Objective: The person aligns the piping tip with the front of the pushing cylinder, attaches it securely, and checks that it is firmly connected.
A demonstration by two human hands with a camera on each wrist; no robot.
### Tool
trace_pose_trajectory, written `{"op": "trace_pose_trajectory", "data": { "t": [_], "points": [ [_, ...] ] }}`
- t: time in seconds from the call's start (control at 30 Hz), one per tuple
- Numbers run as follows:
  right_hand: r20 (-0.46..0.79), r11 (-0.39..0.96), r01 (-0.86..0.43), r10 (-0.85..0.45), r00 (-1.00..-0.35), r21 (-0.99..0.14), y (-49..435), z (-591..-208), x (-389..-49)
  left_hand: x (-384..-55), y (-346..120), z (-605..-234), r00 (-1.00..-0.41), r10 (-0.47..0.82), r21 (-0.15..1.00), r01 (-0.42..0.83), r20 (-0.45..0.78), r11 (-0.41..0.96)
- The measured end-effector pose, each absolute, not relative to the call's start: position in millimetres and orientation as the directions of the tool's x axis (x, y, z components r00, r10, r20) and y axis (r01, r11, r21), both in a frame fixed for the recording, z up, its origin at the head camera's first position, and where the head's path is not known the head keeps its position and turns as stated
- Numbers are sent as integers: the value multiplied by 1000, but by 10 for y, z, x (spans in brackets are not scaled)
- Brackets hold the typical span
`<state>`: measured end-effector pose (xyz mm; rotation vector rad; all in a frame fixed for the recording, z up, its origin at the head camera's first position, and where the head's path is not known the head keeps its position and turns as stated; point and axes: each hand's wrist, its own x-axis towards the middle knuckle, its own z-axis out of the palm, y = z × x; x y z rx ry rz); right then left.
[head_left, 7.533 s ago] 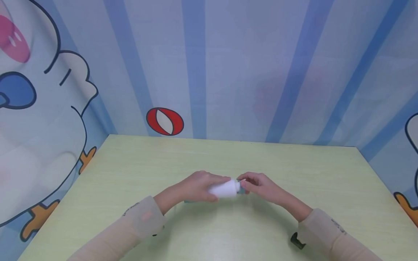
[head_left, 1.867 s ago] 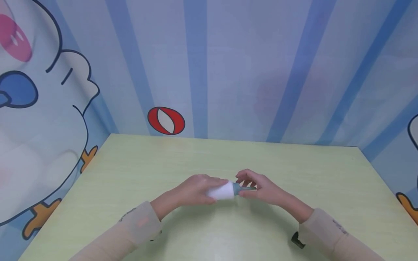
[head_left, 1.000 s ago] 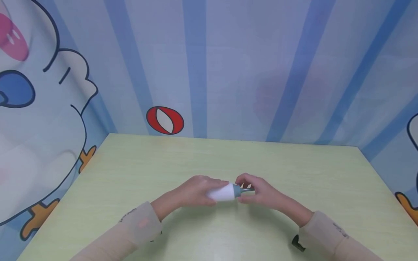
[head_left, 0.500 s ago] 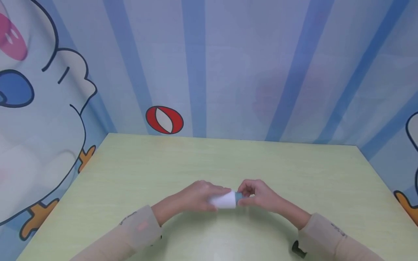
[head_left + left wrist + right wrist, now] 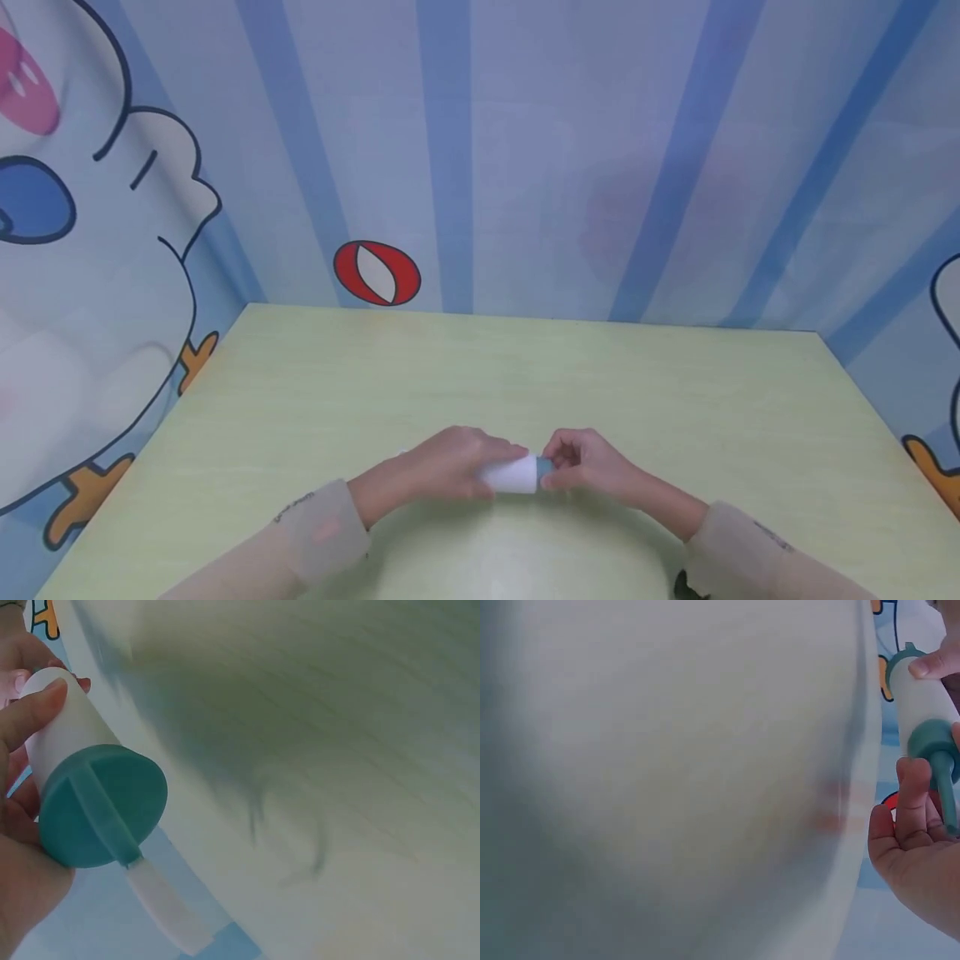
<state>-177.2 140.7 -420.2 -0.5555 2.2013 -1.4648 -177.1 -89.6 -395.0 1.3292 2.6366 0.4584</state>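
A white bottle (image 5: 512, 474) lies sideways in the air over the table, gripped round its body by my left hand (image 5: 450, 462). On its right end sits a teal cap (image 5: 933, 740) with a thin nozzle (image 5: 945, 791). Thumb and forefinger of my right hand (image 5: 588, 462) pinch that cap; the other fingers are curled beside it. The left wrist view shows the bottle's other end, a round teal base (image 5: 105, 806). A teal bar crosses this base and carries a flat whitish strip (image 5: 169, 907), whose kind I cannot tell. My left palm hides part of the body.
The pale green table (image 5: 337, 375) spreads under both hands. Behind it stands a blue striped backdrop (image 5: 540, 167) with printed cartoon figures, meeting the table's back edge. A dark object (image 5: 686, 586) shows at the right cuff.
Earlier a white neck showed between cap and bottle; now the cap meets the body. The right fingers were looser round the nozzle and now pinch the cap. Both hands sit lower in the head view.
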Motion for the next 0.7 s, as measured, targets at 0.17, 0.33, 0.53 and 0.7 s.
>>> {"op": "trace_pose_trajectory", "data": {
  "t": [0.17, 0.33, 0.53, 0.7],
  "points": [
    [-90, 425, -177, -537, -839, -888, 1328, -4235, -2016, -1984, -924, -3954, -674, 738, 300, 700, -20, 647],
    [-75, 463, -220, -537, -840, -859, 1232, -4222, -2304, -2219, -968, -3947, -716, 697, 240, 672, -28, 700],
    [-77, 511, -225, -503, -861, -830, 1120, -4215, -2573, -2474, -1006, -3923, -755, 653, 208, 631, -56, 747],
    [-104, 556, -193, -458, -883, -809, 1036, -4257, -2732, -2647, -1018, -3971, -781, 620, 202, 596, -80, 777]
  ]
}}
